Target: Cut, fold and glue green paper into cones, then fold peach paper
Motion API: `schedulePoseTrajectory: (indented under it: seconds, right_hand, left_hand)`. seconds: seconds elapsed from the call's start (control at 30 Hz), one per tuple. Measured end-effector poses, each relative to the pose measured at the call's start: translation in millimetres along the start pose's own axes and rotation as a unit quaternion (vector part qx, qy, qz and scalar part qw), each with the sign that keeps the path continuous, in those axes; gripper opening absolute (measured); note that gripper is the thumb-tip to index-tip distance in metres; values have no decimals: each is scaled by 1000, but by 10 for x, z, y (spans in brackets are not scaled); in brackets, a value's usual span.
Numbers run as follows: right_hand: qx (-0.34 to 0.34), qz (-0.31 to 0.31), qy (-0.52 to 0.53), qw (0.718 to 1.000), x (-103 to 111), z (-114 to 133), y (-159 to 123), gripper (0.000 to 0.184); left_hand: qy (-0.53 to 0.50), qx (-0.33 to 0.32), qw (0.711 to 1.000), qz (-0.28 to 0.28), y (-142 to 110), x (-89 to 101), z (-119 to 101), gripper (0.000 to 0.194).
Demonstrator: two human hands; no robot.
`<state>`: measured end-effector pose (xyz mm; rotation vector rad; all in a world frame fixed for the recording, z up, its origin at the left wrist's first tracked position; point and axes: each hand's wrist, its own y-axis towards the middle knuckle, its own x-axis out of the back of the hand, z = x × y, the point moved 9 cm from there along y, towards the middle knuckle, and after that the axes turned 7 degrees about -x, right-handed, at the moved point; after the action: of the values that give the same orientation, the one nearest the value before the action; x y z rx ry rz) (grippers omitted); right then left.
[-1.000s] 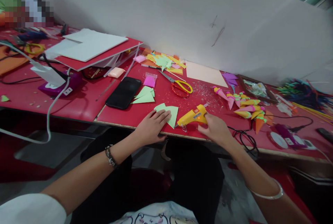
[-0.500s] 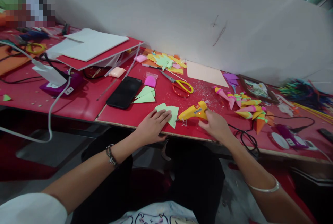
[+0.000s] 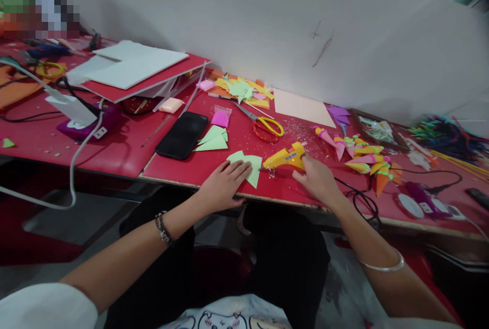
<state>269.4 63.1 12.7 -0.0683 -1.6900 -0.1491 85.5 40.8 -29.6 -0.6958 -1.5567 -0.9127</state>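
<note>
My left hand (image 3: 225,184) lies flat with fingers stretched out on a light green paper piece (image 3: 253,167) near the table's front edge. My right hand (image 3: 315,179) is wrapped round the handle of a yellow hot glue gun (image 3: 284,158). Its nozzle points left, at the right edge of the green paper; whether it touches cannot be made out. More green paper pieces (image 3: 214,139) lie beyond my left hand, beside a black phone (image 3: 182,135). Yellow-handled scissors (image 3: 267,124) rest behind the glue gun.
Small paper cones (image 3: 367,160) in pink, yellow and orange are grouped at right, near a purple power strip (image 3: 426,200). A black cord (image 3: 361,201) coils by the front edge. White boards (image 3: 137,64) are stacked at left. A bag of pink clay (image 3: 220,116) lies past the phone.
The glue gun has shifted slightly up, its nozzle now by the green paper's upper right edge. My left hand has stayed in place on the paper.
</note>
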Motion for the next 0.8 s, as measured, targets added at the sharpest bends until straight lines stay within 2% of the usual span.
schedulePoseTrajectory:
  seconds: [0.43,0.8]
  right_hand:
    - [-1,-31,7,999,15,-20,98,26]
    - [-28,-30,-3,999,33,-46,173,30]
  left_hand:
    - [6,-3,1000,-1,-2,-7,-1,73]
    - [4,-1,1000,-1,-3,-11,9,76]
